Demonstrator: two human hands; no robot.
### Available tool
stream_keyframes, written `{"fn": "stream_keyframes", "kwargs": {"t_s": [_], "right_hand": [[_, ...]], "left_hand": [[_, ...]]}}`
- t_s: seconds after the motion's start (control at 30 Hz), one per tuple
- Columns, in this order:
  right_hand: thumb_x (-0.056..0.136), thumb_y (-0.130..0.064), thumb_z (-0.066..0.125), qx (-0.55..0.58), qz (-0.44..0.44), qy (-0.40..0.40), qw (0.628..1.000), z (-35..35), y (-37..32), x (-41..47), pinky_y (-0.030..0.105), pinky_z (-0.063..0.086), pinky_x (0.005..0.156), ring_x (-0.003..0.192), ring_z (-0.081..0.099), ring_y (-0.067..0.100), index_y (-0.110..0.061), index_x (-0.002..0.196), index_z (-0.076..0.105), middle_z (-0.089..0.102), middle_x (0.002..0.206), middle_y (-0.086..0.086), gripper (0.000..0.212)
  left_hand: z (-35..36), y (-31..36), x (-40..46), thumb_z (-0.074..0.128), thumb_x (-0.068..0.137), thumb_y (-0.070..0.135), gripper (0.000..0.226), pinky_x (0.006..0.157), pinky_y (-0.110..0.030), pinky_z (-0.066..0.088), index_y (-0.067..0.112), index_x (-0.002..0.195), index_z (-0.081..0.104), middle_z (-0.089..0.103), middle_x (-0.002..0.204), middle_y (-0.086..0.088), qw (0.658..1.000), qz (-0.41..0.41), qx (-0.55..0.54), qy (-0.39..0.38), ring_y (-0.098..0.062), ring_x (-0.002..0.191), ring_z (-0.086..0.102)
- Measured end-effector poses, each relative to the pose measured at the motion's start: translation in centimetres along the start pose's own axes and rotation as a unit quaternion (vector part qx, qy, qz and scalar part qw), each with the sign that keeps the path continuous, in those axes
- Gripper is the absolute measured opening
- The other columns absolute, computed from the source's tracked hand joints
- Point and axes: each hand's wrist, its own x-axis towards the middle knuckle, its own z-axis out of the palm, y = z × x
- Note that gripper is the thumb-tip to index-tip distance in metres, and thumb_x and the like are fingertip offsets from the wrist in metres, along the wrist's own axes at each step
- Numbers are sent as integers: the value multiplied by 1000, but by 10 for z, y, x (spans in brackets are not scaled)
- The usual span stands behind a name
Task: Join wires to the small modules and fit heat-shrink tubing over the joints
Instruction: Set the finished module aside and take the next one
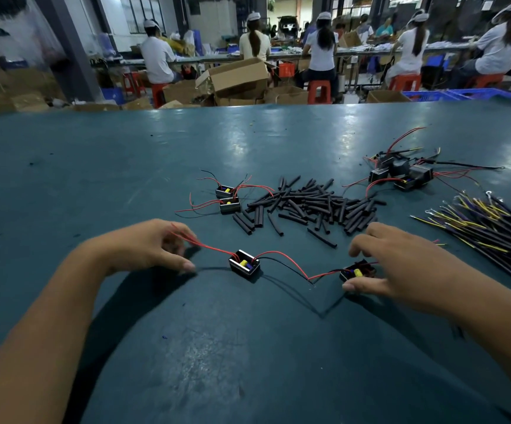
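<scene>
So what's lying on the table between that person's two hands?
In the head view, between the left hand and right hand sits one small module, its red and black wires running toward the right-hand module.

On the worktop [125, 166], the tubing pile [312, 205] lies centre. Two modules [228, 198] lie left of it, a module cluster [401, 174] behind right, the wire bundle [489, 221] far right. Two more modules sit nearest, one left [244, 265], one right [358, 272].
</scene>
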Motion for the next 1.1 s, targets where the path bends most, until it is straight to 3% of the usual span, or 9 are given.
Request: {"fn": "stream_keyframes", "kwargs": {"t_s": [0.07, 0.13, 0.23, 0.33, 0.47, 0.6, 0.77, 0.87, 1.1], "right_hand": [[78, -78, 49, -15, -10, 6, 1000, -1, -1, 0, 24, 40, 90, 112, 47, 8, -36, 123, 48, 46, 119, -14, 62], [79, -79, 46, -40, -33, 13, 999, -2, -2, 0, 25, 37, 97, 114, 46, 8, -37, 126, 46, 46, 121, -15, 63], [81, -74, 48, -38, -65, 38, 996, -9, -4, -3, 26, 32, 101, 115, 47, 9, -35, 126, 50, 50, 121, -15, 59], [86, -43, 63, -12, -117, 154, 981, -16, -6, -6, 37, 47, 90, 98, 61, 22, -18, 107, 66, 63, 101, -2, 33], [90, -10, 62, 25, -141, 251, 957, -21, -3, -5, 39, 53, 73, 82, 62, 29, -7, 97, 68, 64, 89, 6, 10], [93, -20, 61, 24, -155, 191, 969, -17, 8, -6, 34, 51, 78, 92, 60, 21, -15, 102, 67, 62, 95, -2, 13], [89, -58, 54, 7, -127, 24, 992, -9, 16, -4, 27, 42, 97, 112, 43, 1, -41, 120, 53, 48, 115, -21, 34], [92, -57, 54, 22, -115, 14, 993, -2, 17, 1, 30, 44, 93, 106, 46, 2, -41, 114, 55, 48, 107, -20, 27], [90, -64, 44, 10, -84, 42, 996, 4, 14, 5, 25, 42, 73, 87, 45, 4, -39, 105, 53, 46, 93, -19, 31]], "left_hand": [[-12, -9, 0, 81, 84, 19, 10, 65, -24, 43, 21, 90, 73, 71, 75, -1, 992, -34, 33, 120, -16, 73, 60], [-16, -9, 3, 72, 90, 8, 14, 66, -25, 42, 18, 80, 68, 70, 77, -5, 960, -31, 43, 274, -23, 75, 61], [-4, 19, 3, 68, 92, 6, 14, 63, -21, 41, 16, 82, 65, 66, 75, 0, 922, 97, 13, 374, -12, 66, 54], [28, 56, 3, 72, 90, 5, 15, 64, -10, 39, 18, 86, 66, 61, 71, 14, 913, 243, 90, 316, -2, 64, 50], [55, 73, 9, 76, 89, 22, 12, 85, -27, 43, 17, 99, 72, 63, 94, 17, 891, 331, 214, 223, -9, 87, 52], [59, 71, 11, 63, 90, 43, 32, 98, -33, 39, 25, 115, 71, 65, 110, 17, 911, 300, 218, 179, -9, 107, 54], [66, 71, 14, 64, 93, 36, 23, 74, -21, 45, 22, 108, 74, 65, 91, 13, 930, 287, 190, 126, -2, 81, 57], [68, 72, 16, 69, 93, 31, 12, 67, -16, 40, 20, 97, 74, 60, 81, 18, 932, 285, 196, 105, 2, 73, 54], [66, 74, 10, 61, 89, 55, 33, 55, -18, 40, 25, 81, 71, 65, 62, 11, 969, 231, 87, 17, -6, 57, 55]]}}
